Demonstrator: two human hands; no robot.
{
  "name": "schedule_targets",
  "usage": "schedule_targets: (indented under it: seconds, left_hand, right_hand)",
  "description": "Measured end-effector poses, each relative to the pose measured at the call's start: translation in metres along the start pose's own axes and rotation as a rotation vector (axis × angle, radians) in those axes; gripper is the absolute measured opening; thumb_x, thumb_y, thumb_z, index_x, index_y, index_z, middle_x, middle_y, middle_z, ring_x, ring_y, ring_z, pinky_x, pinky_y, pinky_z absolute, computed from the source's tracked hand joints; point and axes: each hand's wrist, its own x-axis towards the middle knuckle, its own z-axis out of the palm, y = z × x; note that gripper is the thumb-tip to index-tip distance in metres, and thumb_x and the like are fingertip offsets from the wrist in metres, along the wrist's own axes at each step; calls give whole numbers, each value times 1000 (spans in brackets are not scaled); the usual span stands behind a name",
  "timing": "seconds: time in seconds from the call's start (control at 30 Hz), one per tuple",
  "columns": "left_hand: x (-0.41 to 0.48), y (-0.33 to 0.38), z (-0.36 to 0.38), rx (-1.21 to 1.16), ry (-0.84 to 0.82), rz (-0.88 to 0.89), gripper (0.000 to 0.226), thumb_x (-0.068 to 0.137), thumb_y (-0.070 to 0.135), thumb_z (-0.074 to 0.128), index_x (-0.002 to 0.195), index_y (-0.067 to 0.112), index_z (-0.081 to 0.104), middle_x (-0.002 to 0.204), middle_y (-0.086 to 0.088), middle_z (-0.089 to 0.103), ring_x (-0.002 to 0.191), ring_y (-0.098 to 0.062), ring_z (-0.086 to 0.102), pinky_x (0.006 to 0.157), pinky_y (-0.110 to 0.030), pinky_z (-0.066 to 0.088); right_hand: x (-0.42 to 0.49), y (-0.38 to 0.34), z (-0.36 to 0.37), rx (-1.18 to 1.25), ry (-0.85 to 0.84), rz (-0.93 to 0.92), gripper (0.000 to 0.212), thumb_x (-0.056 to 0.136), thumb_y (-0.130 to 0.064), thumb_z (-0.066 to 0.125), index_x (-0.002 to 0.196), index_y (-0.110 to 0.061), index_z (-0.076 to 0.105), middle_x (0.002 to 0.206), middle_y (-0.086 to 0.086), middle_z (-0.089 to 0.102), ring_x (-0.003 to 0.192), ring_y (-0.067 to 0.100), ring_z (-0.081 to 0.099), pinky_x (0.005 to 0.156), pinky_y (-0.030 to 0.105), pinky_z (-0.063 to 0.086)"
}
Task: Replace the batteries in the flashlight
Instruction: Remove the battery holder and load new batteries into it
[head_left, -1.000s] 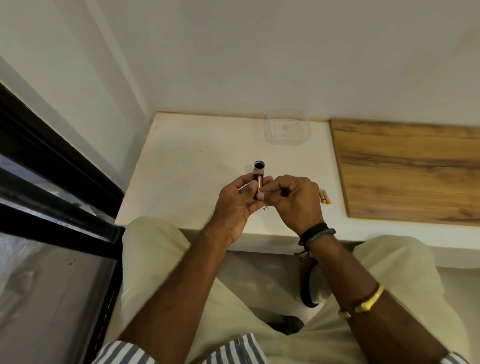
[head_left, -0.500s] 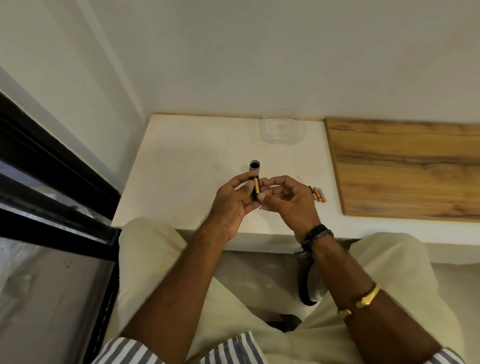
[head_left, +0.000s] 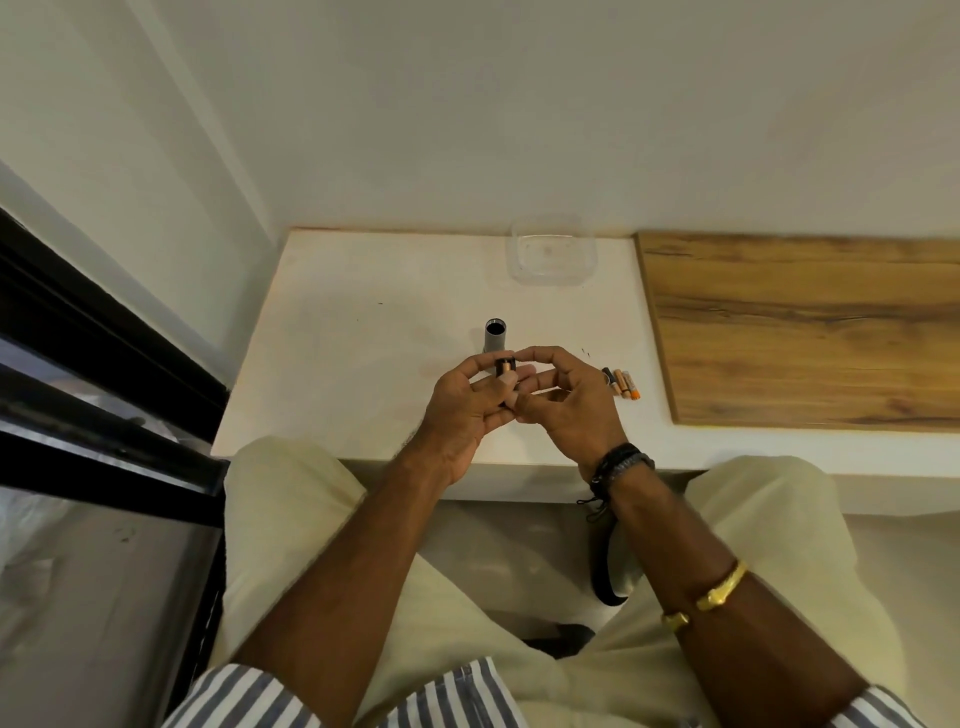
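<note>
A grey flashlight body (head_left: 495, 336) stands upright on the white table (head_left: 363, 332), its open dark end facing up. Just in front of it my left hand (head_left: 464, 410) holds a small black battery holder (head_left: 505, 370) with a gold battery in it. My right hand (head_left: 566, 402) meets it from the right, with thumb and forefinger pinching the holder's top end. Most of the holder is hidden by my fingers. A few loose batteries (head_left: 622, 383) with orange ends lie on the table right of my right hand.
A clear plastic container (head_left: 551, 250) sits at the table's back edge by the wall. A wooden board (head_left: 810, 332) covers the table's right part. A black window frame (head_left: 104, 364) runs along the left. My knees are under the table's front edge.
My hands have shifted slightly; the right fingers opened from a closed grip to a pinch on the holder's top. More of the flashlight body and the loose batteries shows.
</note>
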Motion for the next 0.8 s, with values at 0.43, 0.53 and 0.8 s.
schedule_targets:
  seconds: [0.43, 0.53, 0.8]
  left_hand:
    - [6, -1, -6, -86, -78, -68, 37, 100, 2, 52, 137, 9, 53, 124, -18, 68, 113, -32, 67, 98, -44, 54]
    - [6, -5, -5, -92, -88, -40, 38, 98, -2, 54, 135, 7, 54, 124, -15, 69, 115, -31, 66, 100, -43, 53]
    - [18, -11, -8, 154, 427, 233, 22, 89, 14, 72, 110, 6, 69, 98, -9, 76, 84, -18, 75, 80, -40, 62]
  right_hand:
    - [5, 12, -6, 52, 34, 41, 32, 85, -14, 79, 113, -24, 66, 87, 11, 77, 79, 27, 76, 76, 46, 65]
    - [5, 14, -6, 140, 74, 70, 30, 88, -13, 76, 114, -22, 65, 90, 16, 76, 84, 32, 76, 76, 45, 65]
    - [9, 11, -2, 355, 135, 133, 39, 91, 1, 70, 126, -17, 62, 96, 19, 70, 86, 32, 77, 77, 40, 64]
